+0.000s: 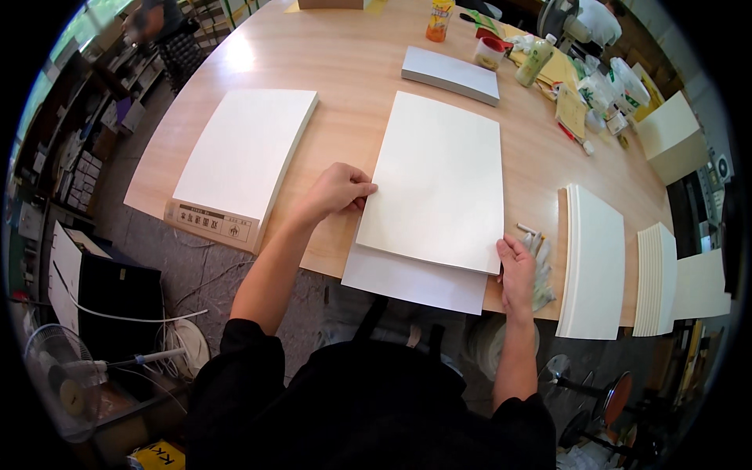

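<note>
A large cream paper sheet (439, 176) lies in front of me on the wooden table, tilted slightly; whether it is one sheet or several cannot be told. My left hand (342, 188) pinches its left edge between thumb and fingers. At its lower right corner, my right hand (518, 270) grips the edge, thumb on top. Beneath it a white sheet (415, 283) sticks out toward me, past the table's front edge. To the left rests a thick stack of cream paper (243, 149) with a printed brown kraft strip (211, 225) along its near end.
Beyond the sheet lies a pale grey-white paper stack (450, 74). Right of my right hand are a clear bag (542, 270), a cream stack (597, 262) and fanned bundles (656, 274). Bottles (536, 61) and a red-rimmed cup (489, 53) stand farther back. A fan (70, 384) stands lower left.
</note>
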### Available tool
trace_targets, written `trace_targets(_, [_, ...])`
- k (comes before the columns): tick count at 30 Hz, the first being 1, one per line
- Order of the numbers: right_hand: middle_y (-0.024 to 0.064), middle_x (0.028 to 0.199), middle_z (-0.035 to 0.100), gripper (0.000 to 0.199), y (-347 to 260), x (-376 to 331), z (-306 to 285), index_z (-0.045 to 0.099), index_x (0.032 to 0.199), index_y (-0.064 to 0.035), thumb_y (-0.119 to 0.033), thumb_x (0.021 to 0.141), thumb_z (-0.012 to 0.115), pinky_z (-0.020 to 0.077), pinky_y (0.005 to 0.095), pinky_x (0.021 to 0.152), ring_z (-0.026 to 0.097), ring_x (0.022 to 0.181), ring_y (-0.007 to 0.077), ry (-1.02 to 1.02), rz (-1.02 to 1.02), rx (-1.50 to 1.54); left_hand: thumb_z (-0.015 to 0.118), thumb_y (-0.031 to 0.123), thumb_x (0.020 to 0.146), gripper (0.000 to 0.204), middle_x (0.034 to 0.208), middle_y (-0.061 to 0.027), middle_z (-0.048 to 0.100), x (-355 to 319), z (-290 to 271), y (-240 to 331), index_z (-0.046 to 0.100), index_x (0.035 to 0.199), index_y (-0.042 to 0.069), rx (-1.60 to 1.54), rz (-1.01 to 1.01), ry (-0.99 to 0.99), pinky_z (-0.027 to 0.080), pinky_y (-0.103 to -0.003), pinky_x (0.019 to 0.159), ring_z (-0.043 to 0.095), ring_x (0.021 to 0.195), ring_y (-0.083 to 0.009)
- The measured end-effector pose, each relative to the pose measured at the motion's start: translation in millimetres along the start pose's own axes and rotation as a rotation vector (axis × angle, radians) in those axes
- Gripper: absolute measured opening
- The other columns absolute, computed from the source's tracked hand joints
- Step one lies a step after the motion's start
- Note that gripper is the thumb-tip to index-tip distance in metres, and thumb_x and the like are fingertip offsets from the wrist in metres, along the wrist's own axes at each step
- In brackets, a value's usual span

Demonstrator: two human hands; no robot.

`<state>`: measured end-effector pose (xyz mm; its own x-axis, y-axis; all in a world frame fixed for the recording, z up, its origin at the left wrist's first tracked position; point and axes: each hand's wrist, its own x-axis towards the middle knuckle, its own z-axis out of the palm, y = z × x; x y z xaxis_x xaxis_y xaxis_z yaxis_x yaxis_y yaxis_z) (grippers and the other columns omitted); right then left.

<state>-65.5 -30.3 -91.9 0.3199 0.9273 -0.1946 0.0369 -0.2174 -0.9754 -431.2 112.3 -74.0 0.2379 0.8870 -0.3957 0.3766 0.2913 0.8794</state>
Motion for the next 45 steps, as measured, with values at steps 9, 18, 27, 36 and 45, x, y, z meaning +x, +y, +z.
trace_targets(9, [0.0011, 0.09, 0.073, 0.034, -5, 1, -10, 0.071, 0.128, 0.0042, -0.021, 0.105, 0.069, 0.0439, 0.0214, 0.056, 0.058, 0.067, 0.0039, -0.063, 0.014, -0.116, 0.079, 0.01, 0.09, 0.029, 0.119, -0.0146, 0.075, -81, 8, -30, 0.075, 0.117, 0.001, 0.502, 0.39, 0.279, 0.055, -0.046, 0.099, 0.067, 0.117, -0.0353])
trace_targets(18, [0.0131, 0.086, 0.067, 0.026, 5, 0, -11, 0.074, 0.119, 0.0023, -0.017, 0.101, 0.07, 0.0504, 0.0358, 0.07, 0.063, 0.074, 0.0242, -0.018, -0.422, -0.539, 0.083, 0.001, 0.082, 0.05, 0.153, -0.0114, 0.06, -119, 41, -63, 0.071, 0.131, 0.003, 0.572, 0.515, 0.352, 0.04, -0.049, 0.122, 0.04, 0.152, -0.0396])
trace_targets(27, [0.0128, 0.088, 0.068, 0.027, 5, -4, -9, 0.075, 0.118, 0.0009, -0.018, 0.098, 0.074, 0.0515, 0.0349, 0.071, 0.064, 0.075, 0.0251, 0.026, -0.39, -0.594, 0.081, 0.0, 0.084, 0.052, 0.152, -0.0107, 0.061, -118, 40, -61, 0.069, 0.134, 0.002, 0.56, 0.525, 0.299, 0.038, -0.049, 0.123, 0.037, 0.155, -0.0389])
trace_targets(36, [0.0088, 0.086, 0.07, 0.023, 10, -2, -8, 0.076, 0.115, -0.0003, -0.015, 0.097, 0.075, 0.0515, 0.0305, 0.066, 0.063, 0.069, 0.0162, 0.047, -0.395, -0.525, 0.081, 0.008, 0.086, 0.058, 0.151, -0.0124, 0.06, -118, 36, -62, 0.062, 0.141, 0.003, 0.568, 0.527, 0.299, 0.036, -0.05, 0.124, 0.037, 0.154, -0.0404])
trace_targets(45, [0.0061, 0.086, 0.069, 0.018, -7, -18, -25, 0.075, 0.113, 0.0019, -0.011, 0.104, 0.066, 0.0495, 0.0257, 0.061, 0.064, 0.069, 0.01, 0.066, -0.46, -0.245, 0.093, 0.036, 0.072, 0.096, 0.156, -0.0163, 0.052, -110, 94, 30, 0.051, 0.151, 0.003, 0.974, 0.801, -0.158, 0.042, -0.047, 0.118, 0.051, 0.142, -0.0358])
